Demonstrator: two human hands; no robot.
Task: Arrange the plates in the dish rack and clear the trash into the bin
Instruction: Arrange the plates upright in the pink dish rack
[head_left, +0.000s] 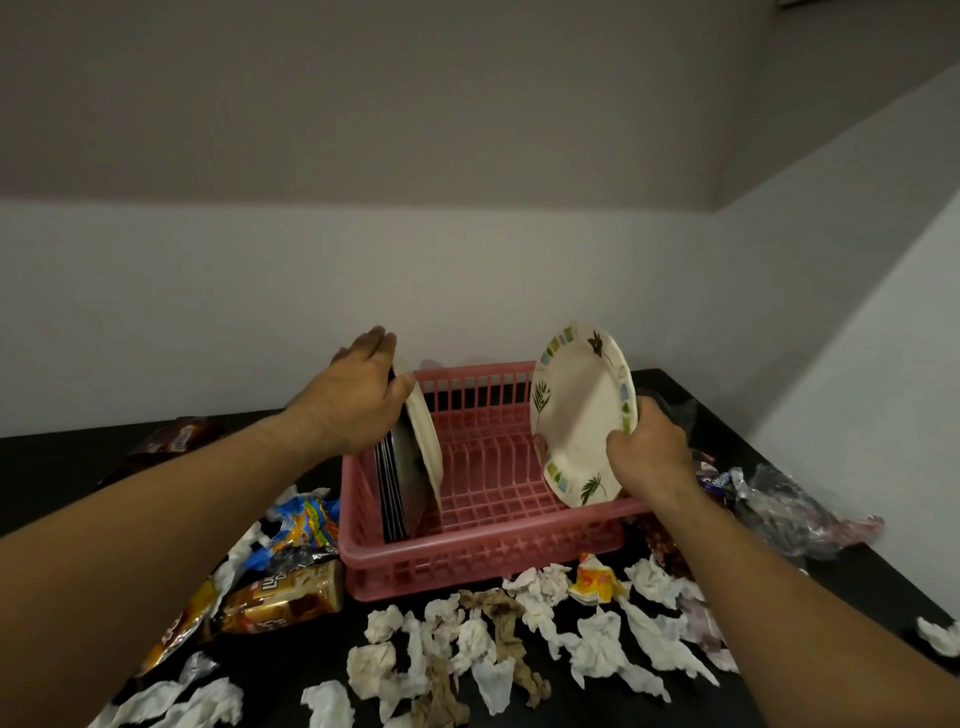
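over the right end of the pink dish rack (483, 561): right hand (649, 452) pinches the rim of the patterned plate (582, 415), on edge and tilted. at the rack's left end, left hand (358, 395) clasps the stacked plates (423, 447) between thumb and fingers. best: keep the stack steadied, lower the plate edge-first into a free slot. crumpled tissues (519, 623) in front of the rack, untouched.
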